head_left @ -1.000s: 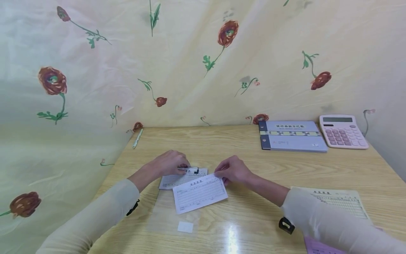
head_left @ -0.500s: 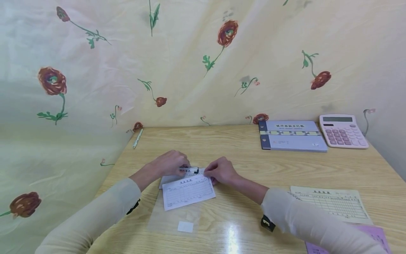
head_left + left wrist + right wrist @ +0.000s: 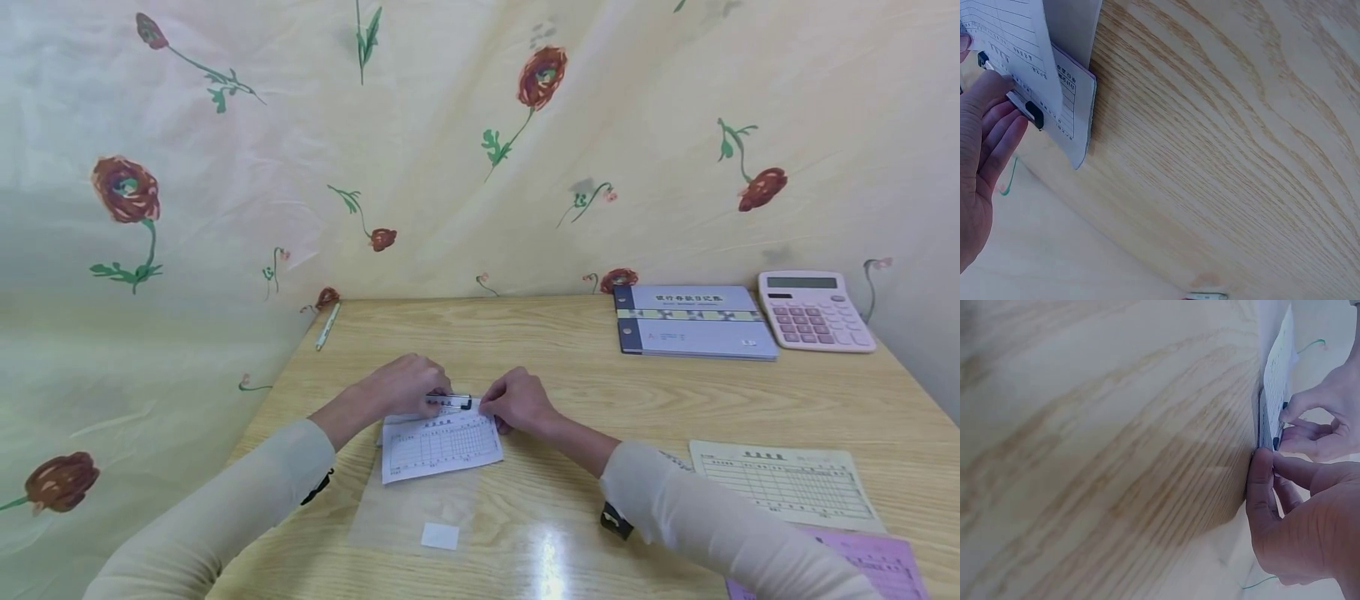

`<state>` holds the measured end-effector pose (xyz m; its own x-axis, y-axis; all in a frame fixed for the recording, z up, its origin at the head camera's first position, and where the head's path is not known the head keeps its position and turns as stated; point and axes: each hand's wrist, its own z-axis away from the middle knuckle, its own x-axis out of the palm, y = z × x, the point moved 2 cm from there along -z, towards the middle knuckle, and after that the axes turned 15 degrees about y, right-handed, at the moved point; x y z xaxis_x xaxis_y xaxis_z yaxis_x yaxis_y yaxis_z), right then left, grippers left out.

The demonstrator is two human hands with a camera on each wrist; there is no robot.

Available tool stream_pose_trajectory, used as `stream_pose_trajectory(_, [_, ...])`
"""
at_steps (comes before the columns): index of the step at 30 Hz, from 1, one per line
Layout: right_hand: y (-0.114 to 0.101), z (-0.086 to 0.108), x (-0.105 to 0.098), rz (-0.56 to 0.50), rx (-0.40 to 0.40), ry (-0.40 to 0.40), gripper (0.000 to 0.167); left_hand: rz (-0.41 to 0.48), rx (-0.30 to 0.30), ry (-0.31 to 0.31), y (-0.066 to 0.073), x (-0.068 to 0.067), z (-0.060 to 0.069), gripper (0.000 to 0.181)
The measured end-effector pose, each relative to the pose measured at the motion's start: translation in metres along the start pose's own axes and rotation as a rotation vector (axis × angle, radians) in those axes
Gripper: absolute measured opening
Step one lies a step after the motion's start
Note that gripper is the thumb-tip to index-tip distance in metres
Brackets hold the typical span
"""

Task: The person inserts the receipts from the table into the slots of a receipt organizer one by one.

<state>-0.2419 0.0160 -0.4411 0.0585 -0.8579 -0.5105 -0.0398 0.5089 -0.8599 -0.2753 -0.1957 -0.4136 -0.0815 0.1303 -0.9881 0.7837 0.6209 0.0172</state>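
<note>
A clear clipboard (image 3: 401, 510) lies on the table, with a white label on its lower part. Its metal clip (image 3: 454, 402) has black ends; in the left wrist view the left hand (image 3: 982, 137) pinches this clip between thumb and fingers. Under the clip lies a stack of printed forms (image 3: 1079, 103). The right hand (image 3: 521, 402) pinches the upper right corner of a loose white printed form (image 3: 441, 450), which lies tilted over the stack. From the right wrist, the form (image 3: 1279, 359) stands slightly off the stack near the clip. Its upper edge is partly hidden by the hands.
A pale green form (image 3: 787, 483) and a purple form (image 3: 873, 554) lie at the right, partly under the right sleeve. At the back right are a blue account book (image 3: 690, 321) and a pink calculator (image 3: 813, 310). A pen (image 3: 327, 326) lies at the back left.
The right hand has carried the loose form leftward, over the stack and closer to the clip. The left hand has stayed at the clip.
</note>
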Motion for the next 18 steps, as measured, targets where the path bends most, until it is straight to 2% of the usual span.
stream_pose_trajectory(8, [-0.0011, -0.0007, 0.0037, 0.063, -0.019, 0.006, 0.005, -0.001, 0.012, 0.0, 0.0008, 0.0006, -0.0008, 0.023])
stream_pose_trajectory(18, [-0.0061, -0.0014, 0.0075, 0.132, -0.089, 0.019, 0.006, -0.003, 0.018, 0.012, 0.0002, 0.002, 0.0003, 0.022])
